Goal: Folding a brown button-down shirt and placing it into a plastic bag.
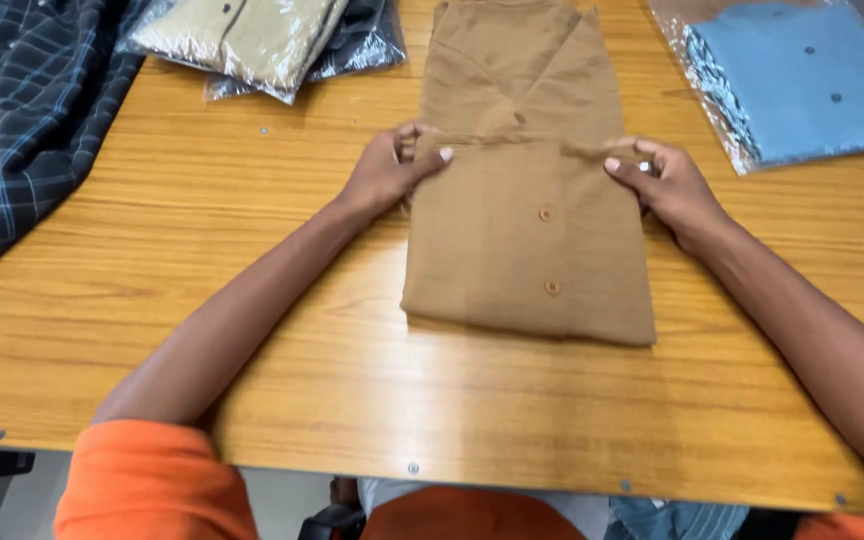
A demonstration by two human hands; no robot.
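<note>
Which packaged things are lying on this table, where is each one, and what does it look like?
Clear plastic bag with a beige shirt: far left, flat and glossy.
Clear bag with a dark garment: beneath and right of the beige one, mostly hidden.
Clear crinkly bag with a light blue buttoned shirt: far right corner, rectangular.

desk point(252, 230): light wood grain, glossy, small metal screws along near edge | floor point(42, 490): pale grey, seen under the desk edge | light: soft, bright reflection on the desk surface
</note>
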